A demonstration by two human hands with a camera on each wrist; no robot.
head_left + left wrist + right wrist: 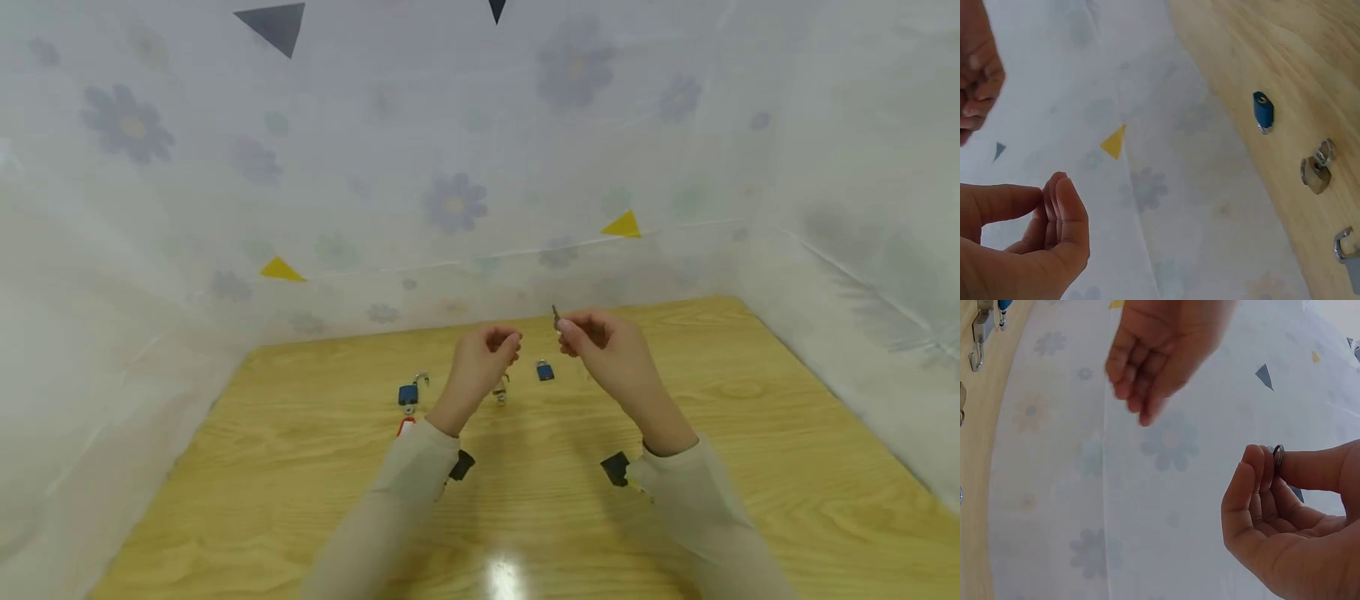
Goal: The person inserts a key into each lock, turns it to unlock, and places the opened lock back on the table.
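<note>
Both hands are raised above the wooden table. My right hand pinches a small key by its metal ring between thumb and fingertips. My left hand hovers just to its left with fingers loosely bent and nothing in them. Below the hands lie three padlocks: a blue one with its shackle open, a brass one and a second blue one. The wrist view shows the blue and brass locks apart.
A small red and white item lies near the left sleeve. White flowered cloth walls close in the table at the back and both sides. A black wrist camera sits on each forearm.
</note>
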